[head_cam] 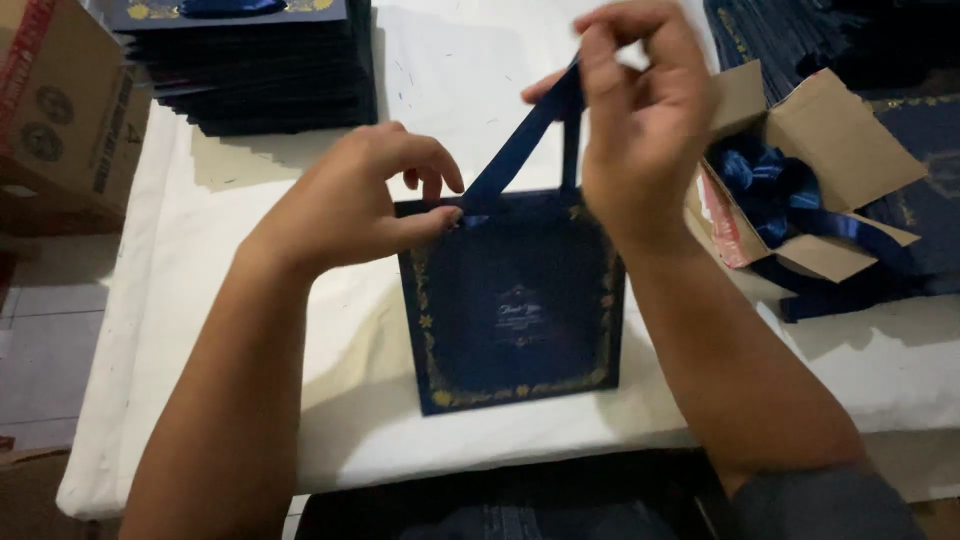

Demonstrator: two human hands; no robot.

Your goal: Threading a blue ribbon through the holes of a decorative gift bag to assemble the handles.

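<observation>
A dark blue paper gift bag [515, 305] with gold border print lies flat on the white-covered table [250, 330]. A blue satin ribbon [520, 145] runs up from the bag's top edge as a handle loop. My left hand [360, 200] pinches the bag's top edge where the ribbon enters, thumb and forefinger closed on it. Above the bag, my right hand [645, 110] grips the raised top of the ribbon loop and holds it taut.
A stack of flat dark blue bags [260, 70] sits at the back left. A torn cardboard box [830, 160] with blue ribbons [770, 190] stands at the right. More dark blue bags [800, 30] are behind it. A cardboard carton [60, 100] stands left of the table.
</observation>
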